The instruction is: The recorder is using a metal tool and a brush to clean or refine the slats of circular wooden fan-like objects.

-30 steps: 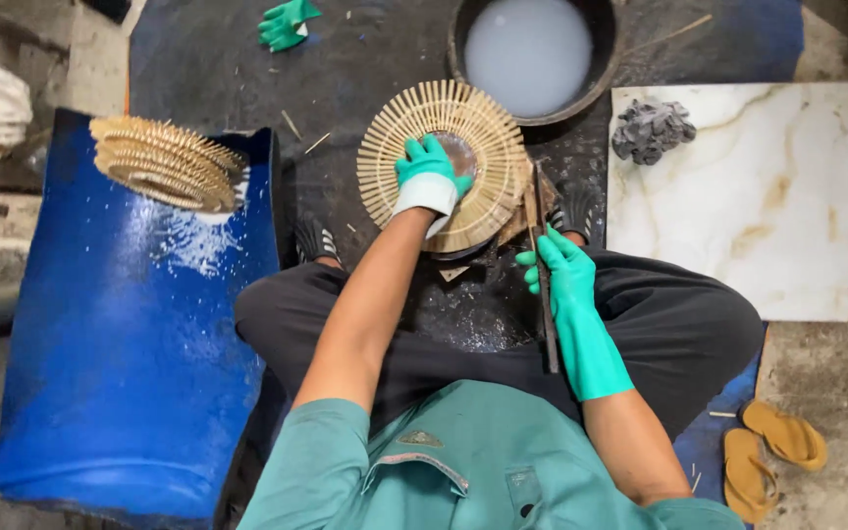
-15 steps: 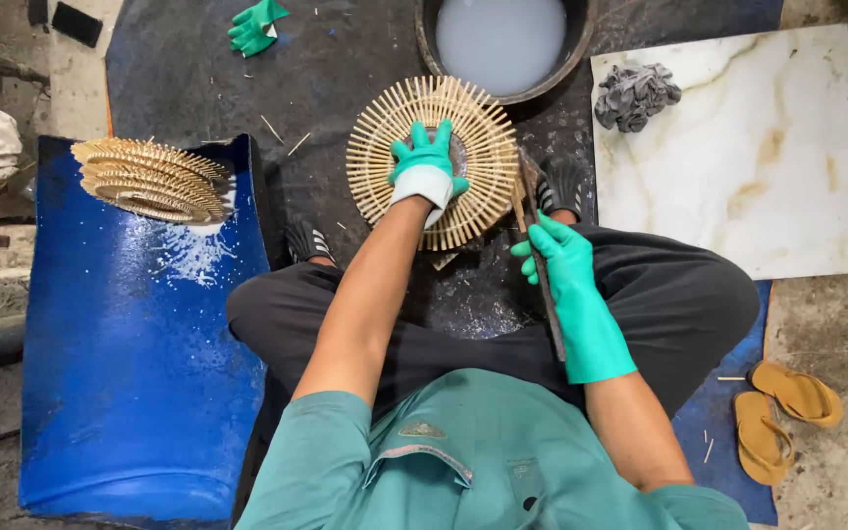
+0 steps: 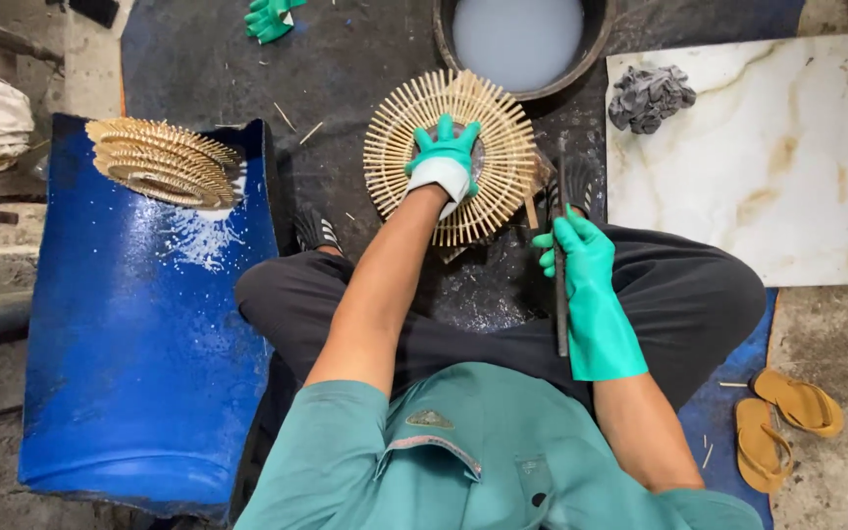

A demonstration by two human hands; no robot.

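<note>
A round woven disc of pale bamboo sticks [image 3: 503, 123] lies on the dark mat in front of my crossed legs. My left hand [image 3: 444, 157], in a green and white glove, presses flat on the disc's middle with fingers spread. My right hand [image 3: 573, 253], in a green glove, grips a long dark flat tool [image 3: 560, 319] that runs along my forearm, its tip near the disc's right edge.
A dark basin of cloudy water [image 3: 517, 39] stands just beyond the disc. A marble tile [image 3: 777, 196] with a grey rag [image 3: 648, 96] lies at right. A stack of finished discs [image 3: 159, 162] rests on a blue drum [image 3: 139, 353] at left. Spare green gloves [image 3: 269, 18], yellow sandals [image 3: 782, 417].
The view has shifted a little. My left hand stays pressed on the disc and my right hand keeps hold of the dark tool beside it.
</note>
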